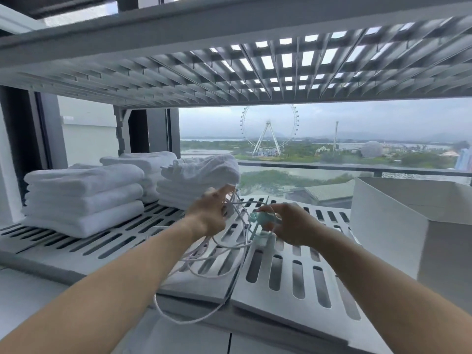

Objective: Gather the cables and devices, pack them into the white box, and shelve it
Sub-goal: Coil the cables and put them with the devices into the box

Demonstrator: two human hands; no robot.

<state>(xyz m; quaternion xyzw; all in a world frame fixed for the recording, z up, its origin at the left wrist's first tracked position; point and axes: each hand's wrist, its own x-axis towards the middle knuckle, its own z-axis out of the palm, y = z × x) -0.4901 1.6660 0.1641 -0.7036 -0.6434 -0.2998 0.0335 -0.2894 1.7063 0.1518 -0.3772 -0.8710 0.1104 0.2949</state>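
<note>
While you gathered, your left hand [208,213] pinched the white cables [199,252]; your right hand [290,226] gripped a teal device [256,217]; next probably called for coiling both into the white box [398,221].

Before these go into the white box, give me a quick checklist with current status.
1. Left hand grips the white cables: ok.
2. Right hand pinches the mint-green device: ok.
3. Cables fully gathered: not ok, loose loops lie on the slatted shelf and one hangs past its front edge.
4. White box open, at the right: ok.
5. Room inside the box: cannot tell, its floor is hidden.
</note>
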